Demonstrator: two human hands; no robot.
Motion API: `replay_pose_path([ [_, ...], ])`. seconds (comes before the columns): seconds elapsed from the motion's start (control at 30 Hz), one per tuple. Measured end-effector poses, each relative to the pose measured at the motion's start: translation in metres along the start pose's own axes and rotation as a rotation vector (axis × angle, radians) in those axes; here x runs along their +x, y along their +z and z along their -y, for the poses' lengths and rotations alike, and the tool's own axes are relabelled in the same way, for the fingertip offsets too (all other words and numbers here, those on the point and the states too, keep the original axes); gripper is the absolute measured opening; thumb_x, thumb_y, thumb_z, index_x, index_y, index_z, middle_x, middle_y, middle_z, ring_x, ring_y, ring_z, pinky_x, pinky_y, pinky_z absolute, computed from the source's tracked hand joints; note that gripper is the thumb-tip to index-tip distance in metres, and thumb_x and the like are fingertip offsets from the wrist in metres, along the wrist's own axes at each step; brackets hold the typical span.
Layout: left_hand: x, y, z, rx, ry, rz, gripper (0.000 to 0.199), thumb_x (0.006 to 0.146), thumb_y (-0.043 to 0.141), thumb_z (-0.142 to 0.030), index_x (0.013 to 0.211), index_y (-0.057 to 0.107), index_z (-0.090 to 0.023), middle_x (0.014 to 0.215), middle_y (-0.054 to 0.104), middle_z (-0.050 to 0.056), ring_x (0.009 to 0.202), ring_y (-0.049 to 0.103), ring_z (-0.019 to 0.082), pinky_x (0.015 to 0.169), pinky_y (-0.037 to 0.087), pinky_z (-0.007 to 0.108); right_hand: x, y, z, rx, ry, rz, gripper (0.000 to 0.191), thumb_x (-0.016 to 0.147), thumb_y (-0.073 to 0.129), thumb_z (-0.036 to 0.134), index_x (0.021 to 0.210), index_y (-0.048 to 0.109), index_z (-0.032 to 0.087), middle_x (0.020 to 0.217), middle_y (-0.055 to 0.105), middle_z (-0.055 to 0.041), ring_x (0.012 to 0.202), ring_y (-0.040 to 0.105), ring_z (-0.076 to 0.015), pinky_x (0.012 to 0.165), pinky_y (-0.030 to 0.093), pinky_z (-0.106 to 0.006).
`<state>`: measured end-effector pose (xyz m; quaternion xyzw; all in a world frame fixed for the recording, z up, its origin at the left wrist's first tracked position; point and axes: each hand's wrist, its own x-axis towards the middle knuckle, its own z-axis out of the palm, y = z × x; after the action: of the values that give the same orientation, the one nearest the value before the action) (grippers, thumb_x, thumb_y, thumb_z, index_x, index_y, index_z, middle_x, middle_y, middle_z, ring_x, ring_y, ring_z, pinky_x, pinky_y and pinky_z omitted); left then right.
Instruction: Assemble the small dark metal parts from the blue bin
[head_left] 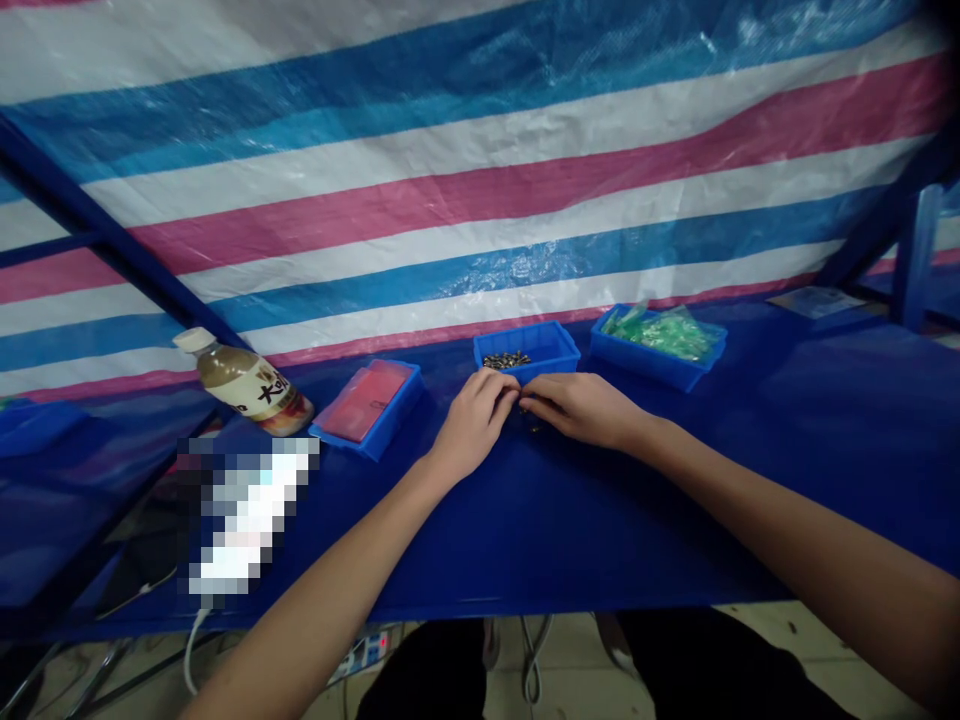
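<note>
My left hand point(478, 418) and my right hand point(574, 405) meet at the fingertips, just in front of a blue plastic bin point(544, 350). Inside that bin, toward its left end, lies a heap of small brass-coloured metal pieces point(506, 360). Both hands have their fingers bent and pinched together. Whatever sits between the fingertips is too small and covered to name. A tiny brass-coloured piece point(534, 429) shows on the table below my right fingers.
A blue bin point(386, 425) with red packets point(360, 400) stands left, beside a drink bottle point(251, 385). Another blue bin point(660, 365) holds green plastic bags point(667, 333). A blurred-out device point(247, 520) with a white cable point(193, 650) lies left on the blue table point(600, 540).
</note>
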<state>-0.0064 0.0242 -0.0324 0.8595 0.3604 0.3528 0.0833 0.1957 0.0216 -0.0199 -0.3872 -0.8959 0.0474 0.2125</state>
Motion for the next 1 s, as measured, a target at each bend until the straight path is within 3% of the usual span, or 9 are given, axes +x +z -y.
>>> replay_pose_path([
  [0.2, 0.001, -0.001, -0.003, -0.059, -0.012, -0.029, 0.013, 0.098, 0.043, -0.026, 0.099, 0.054, -0.020, 0.095, 0.057, 0.005, 0.093, 0.055, 0.018, 0.084, 0.046, 0.032, 0.002, 0.005, 0.000, 0.038, 0.025, -0.006, 0.029, 0.101, 0.037, 0.034, 0.101, 0.061, 0.018, 0.093, 0.067, -0.0061, 0.082, 0.061, -0.0169, 0.069, 0.040, -0.027],
  [0.37, 0.001, -0.001, -0.003, -0.092, -0.008, -0.039, 0.011, 0.097, 0.046, -0.027, 0.099, 0.054, -0.020, 0.095, 0.058, 0.005, 0.092, 0.056, 0.017, 0.082, 0.047, 0.032, 0.002, 0.005, 0.000, 0.087, 0.009, -0.064, 0.030, 0.100, 0.036, 0.031, 0.095, 0.061, 0.017, 0.087, 0.066, -0.0058, 0.076, 0.060, -0.0156, 0.070, 0.040, -0.027],
  [0.53, 0.001, 0.001, 0.000, -0.116, -0.011, -0.072, 0.016, 0.098, 0.045, -0.026, 0.109, 0.055, -0.021, 0.099, 0.058, 0.006, 0.094, 0.058, 0.017, 0.084, 0.048, 0.033, 0.002, 0.004, -0.001, 0.115, -0.066, -0.098, 0.026, 0.098, 0.041, 0.030, 0.097, 0.064, 0.017, 0.087, 0.066, -0.0054, 0.077, 0.060, -0.0157, 0.071, 0.042, -0.027],
  [0.63, 0.000, 0.002, 0.000, -0.114, -0.031, -0.071, 0.022, 0.098, 0.044, -0.028, 0.117, 0.054, -0.022, 0.102, 0.058, 0.006, 0.097, 0.058, 0.018, 0.086, 0.048, 0.034, 0.001, 0.002, -0.002, 0.078, -0.037, -0.132, 0.026, 0.097, 0.042, 0.029, 0.099, 0.065, 0.018, 0.091, 0.067, -0.0057, 0.082, 0.061, -0.0167, 0.073, 0.042, -0.028],
  [0.83, -0.002, 0.004, -0.005, -0.025, -0.034, 0.071, 0.029, 0.097, 0.046, -0.037, 0.119, 0.054, -0.022, 0.110, 0.057, 0.007, 0.104, 0.054, 0.021, 0.093, 0.047, 0.038, 0.000, -0.005, -0.009, -0.074, 0.193, -0.300, 0.030, 0.097, 0.040, 0.032, 0.102, 0.067, 0.019, 0.096, 0.068, -0.0063, 0.081, 0.061, -0.0178, 0.068, 0.041, -0.028],
  [1.0, -0.005, 0.005, -0.011, 0.068, 0.060, 0.213, 0.033, 0.086, 0.060, -0.050, 0.108, 0.063, -0.025, 0.107, 0.057, 0.005, 0.102, 0.051, 0.023, 0.094, 0.045, 0.041, -0.001, -0.007, -0.014, -0.178, 0.317, -0.317, 0.034, 0.097, 0.038, 0.034, 0.106, 0.069, 0.023, 0.096, 0.068, -0.0064, 0.078, 0.061, -0.0186, 0.061, 0.038, -0.028],
])
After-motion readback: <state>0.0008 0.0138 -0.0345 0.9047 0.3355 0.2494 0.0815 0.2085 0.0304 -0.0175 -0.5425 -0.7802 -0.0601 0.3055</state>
